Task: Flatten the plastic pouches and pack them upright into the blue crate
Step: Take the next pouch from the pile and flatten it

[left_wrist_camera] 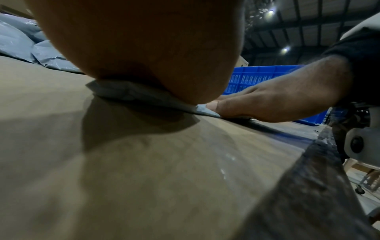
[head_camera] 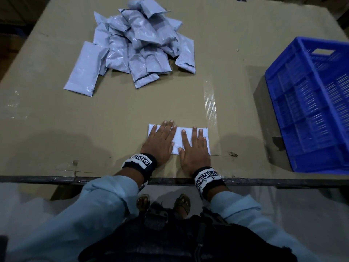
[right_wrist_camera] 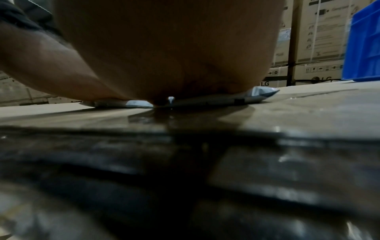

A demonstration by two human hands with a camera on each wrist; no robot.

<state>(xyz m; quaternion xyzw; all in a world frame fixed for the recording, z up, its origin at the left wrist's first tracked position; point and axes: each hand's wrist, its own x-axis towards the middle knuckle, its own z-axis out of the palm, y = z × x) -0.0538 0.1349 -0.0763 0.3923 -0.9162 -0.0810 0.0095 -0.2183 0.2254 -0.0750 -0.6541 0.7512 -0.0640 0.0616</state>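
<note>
Barely starting, judging by the layout: pressing one pouch (head_camera: 177,140) flat at the near edge of the table (head_camera: 56,114), with nothing visible yet inside the blue crate (head_camera: 309,103) standing at the right. Still waiting at the far left, well apart from the hands: a heap of pouches (head_camera: 139,46), many of them puffy and crumpled, overlapping one another, with one flatter piece lying at the heap's left side. So almost everything remaining: flattening the rest one by one, then standing each upright in the crate.

Lying crosswise under both palms, the pouch in hand looking pale grey-white, rectangular, already fairly thin. Showing a slightly lifted right corner in the right wrist view, (right_wrist_camera: 265,93) being that raised end, and a rumpled left edge peeking out beneath the palm in the left wrist view. Probably holding a little trapped air yet, needing more smoothing toward the ends.

Left hand (head_camera: 160,138) lying spread on the pouch's left half, fingers straight, gripping nothing, only pressing down. Right hand (head_camera: 194,148) doing likewise on the right half, fingers extended and flat, thumb out to the side near the middle. Neither grip closing round anything; both released and pushing flat against the plastic.
</note>
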